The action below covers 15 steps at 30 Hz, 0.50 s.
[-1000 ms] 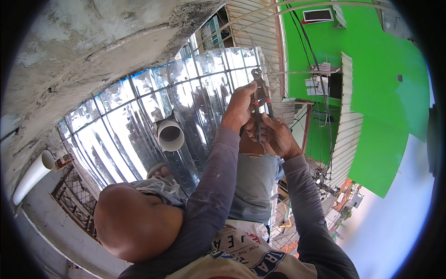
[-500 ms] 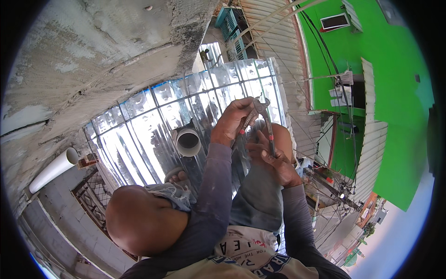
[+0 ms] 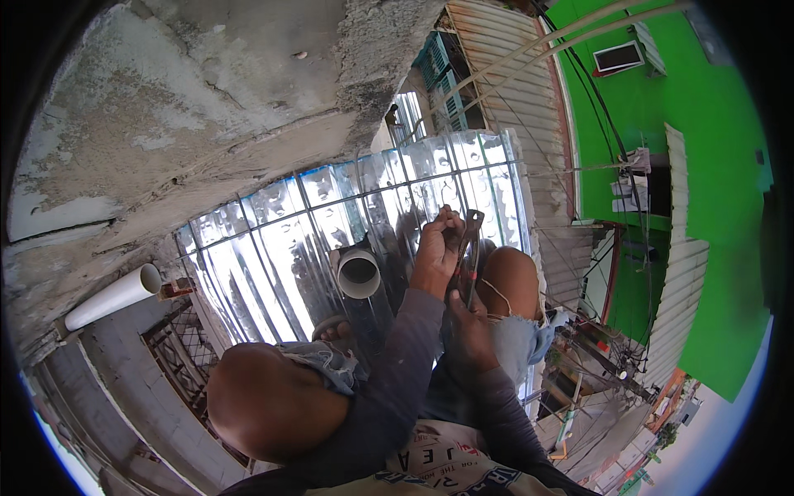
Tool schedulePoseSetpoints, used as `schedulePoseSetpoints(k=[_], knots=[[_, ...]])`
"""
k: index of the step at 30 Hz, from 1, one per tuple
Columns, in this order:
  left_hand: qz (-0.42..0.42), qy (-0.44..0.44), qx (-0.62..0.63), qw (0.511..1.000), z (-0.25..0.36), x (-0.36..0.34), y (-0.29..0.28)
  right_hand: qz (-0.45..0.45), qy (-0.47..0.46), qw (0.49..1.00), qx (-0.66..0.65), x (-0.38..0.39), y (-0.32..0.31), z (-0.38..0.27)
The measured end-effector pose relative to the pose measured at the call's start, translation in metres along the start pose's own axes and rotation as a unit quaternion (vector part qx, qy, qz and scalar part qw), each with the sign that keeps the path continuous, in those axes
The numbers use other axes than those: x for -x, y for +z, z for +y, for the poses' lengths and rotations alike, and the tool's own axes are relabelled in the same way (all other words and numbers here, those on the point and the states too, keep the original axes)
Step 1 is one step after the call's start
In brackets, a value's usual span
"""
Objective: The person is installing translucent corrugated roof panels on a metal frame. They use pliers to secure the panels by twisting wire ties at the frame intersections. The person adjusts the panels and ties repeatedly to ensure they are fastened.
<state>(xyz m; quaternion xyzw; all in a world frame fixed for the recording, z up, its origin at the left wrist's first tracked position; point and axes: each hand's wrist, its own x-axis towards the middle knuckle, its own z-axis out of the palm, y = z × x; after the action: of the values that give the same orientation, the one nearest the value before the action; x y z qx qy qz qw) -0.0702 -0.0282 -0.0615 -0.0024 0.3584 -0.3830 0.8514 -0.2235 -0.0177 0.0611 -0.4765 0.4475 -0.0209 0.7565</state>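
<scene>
My right hand (image 3: 473,332) is closed around the handles of metal pincers (image 3: 471,248) with red bands on their grips. The pincers' head points away from me and their two handles lie close together. Left of the tool, my left hand (image 3: 438,252) is raised with its fingers curled and the fingertips pinched together; whatever they hold is too small to make out. Beyond the fingertips runs a grid of thin steel bars (image 3: 389,188) over shiny corrugated metal sheets (image 3: 260,277).
A grey pipe opening (image 3: 359,277) rises through the sheets left of my hands. A white pipe (image 3: 116,298) sticks out at the left, below a rough concrete wall (image 3: 207,99). My bent knees flank the work. Cables and a green building (image 3: 711,207) stand to the right.
The pincers' spread handles have come together. My left hand has let go of one handle and moved beside the tool. My right hand has shifted left and nearer to me.
</scene>
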Motion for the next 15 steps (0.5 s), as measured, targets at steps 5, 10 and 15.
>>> schedulePoseSetpoints(k=[5,10,15], knots=[[0.002,0.085,-0.159,0.984,0.008,0.016,0.031,-0.004,0.054,0.991,-0.118,-0.005,0.004,0.004],[-0.141,0.267,-0.388,0.871,0.040,0.038,0.113,-0.040,0.089,0.995,-0.007,0.005,-0.006,0.006],[-0.154,0.146,-0.524,0.825,0.030,0.055,0.154,0.008,-0.073,0.933,0.352,-0.014,-0.002,0.054]])
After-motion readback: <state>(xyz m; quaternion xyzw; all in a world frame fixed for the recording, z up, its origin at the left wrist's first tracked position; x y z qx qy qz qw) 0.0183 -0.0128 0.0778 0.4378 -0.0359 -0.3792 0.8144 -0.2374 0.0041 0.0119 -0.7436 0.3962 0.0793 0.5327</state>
